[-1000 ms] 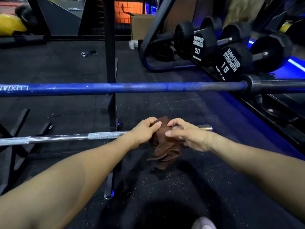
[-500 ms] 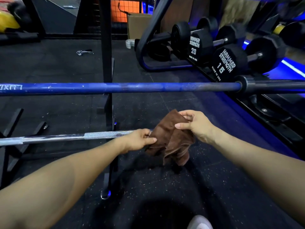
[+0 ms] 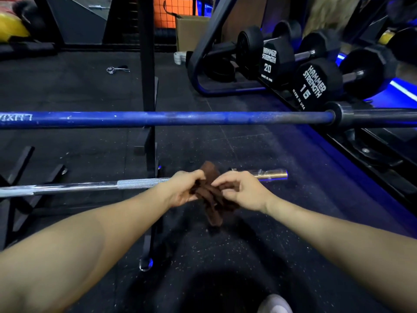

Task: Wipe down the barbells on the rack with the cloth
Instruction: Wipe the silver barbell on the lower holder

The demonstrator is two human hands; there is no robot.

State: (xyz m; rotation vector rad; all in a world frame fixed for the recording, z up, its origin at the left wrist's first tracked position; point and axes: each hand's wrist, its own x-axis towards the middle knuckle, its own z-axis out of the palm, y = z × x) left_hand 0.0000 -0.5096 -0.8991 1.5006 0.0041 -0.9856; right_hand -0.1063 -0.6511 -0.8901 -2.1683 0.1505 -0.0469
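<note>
2 hands are working the brown cloth [image 3: 211, 195] at the silver barbell [image 3: 90, 187]: we are seeing the left hand [image 3: 184, 190] and right hand [image 3: 241, 192] both pinching its folds. We are judging the limp, bunched fabric likely to slip off the smooth round shaft; knurling may snag it. The dusty blue barbell [image 3: 169, 118] is lying beyond.
</note>
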